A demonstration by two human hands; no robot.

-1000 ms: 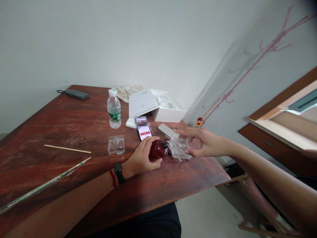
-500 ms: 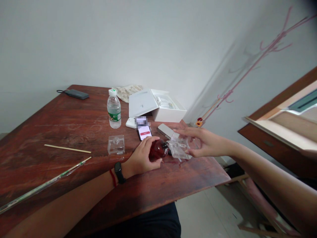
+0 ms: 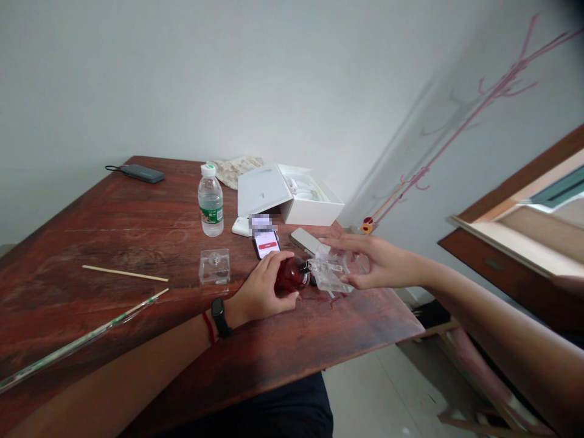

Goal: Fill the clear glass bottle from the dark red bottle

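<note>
My left hand (image 3: 261, 292) rests on the wooden table (image 3: 137, 243) with its fingers curled round a dark red round bottle (image 3: 292, 275) lying on its side. My right hand (image 3: 374, 261) reaches in from the right. Its thumb and fingers pinch a clear crinkled plastic wrapper (image 3: 329, 271) that sits at the bottle's black neck. A black band and a red string circle my left wrist.
A phone (image 3: 266, 243) with a lit screen lies just behind the bottle. Further back stand a water bottle (image 3: 210, 201) and an open white box (image 3: 287, 194). A small clear plastic case (image 3: 214, 266), a thin wooden stick (image 3: 124, 274) and a long glass rod (image 3: 82, 340) lie to the left.
</note>
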